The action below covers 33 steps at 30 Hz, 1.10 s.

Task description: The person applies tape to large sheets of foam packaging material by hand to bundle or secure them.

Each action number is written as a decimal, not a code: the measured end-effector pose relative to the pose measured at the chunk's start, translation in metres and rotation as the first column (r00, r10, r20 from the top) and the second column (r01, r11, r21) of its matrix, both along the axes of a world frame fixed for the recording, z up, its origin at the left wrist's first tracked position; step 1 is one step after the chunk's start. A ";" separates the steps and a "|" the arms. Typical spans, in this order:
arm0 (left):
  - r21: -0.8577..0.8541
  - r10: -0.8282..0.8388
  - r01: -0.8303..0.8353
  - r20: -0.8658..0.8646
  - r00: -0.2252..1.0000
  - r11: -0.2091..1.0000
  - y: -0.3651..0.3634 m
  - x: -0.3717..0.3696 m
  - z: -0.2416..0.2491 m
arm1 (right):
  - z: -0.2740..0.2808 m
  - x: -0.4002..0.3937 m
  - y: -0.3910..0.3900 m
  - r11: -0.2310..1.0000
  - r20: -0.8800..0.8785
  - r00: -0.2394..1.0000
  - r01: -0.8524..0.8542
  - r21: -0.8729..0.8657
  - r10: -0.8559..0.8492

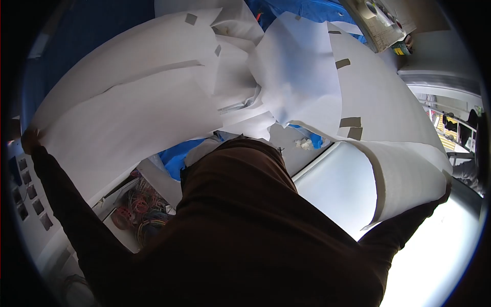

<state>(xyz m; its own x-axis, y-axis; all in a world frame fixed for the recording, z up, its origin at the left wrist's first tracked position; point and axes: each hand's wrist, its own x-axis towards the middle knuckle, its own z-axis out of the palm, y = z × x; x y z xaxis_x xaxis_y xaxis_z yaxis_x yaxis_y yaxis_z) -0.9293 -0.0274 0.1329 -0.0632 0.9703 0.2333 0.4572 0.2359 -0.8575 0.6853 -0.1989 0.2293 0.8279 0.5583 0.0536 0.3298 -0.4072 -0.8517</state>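
Note:
Large white paper sheets [153,107] spread in front of me, joined by pieces of grey tape [351,122]. Far out at the left, my left hand [31,140] is closed on the outer edge of the paper, with my arm stretched wide. On the right, a curled white sheet end [409,171] bends over toward me. My right hand [448,185] is at its outer edge and appears to grip it, though the fingers are mostly hidden and dark. Near the middle, the paper is creased and folded, with a torn-looking opening.
Blue sheeting [176,156] shows under the paper. Bundled red and dark cables [140,207] lie at lower left. A board with tape rolls [376,20] is at upper right. A ladder [458,130] stands at far right. Crumpled white scrap [304,144] lies below the paper.

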 end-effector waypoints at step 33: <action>0.632 -0.803 0.650 0.594 -0.056 0.422 0.050 0.692 0.205 | -0.064 -0.625 0.235 -0.069 0.497 0.149 -0.917 0.393 0.855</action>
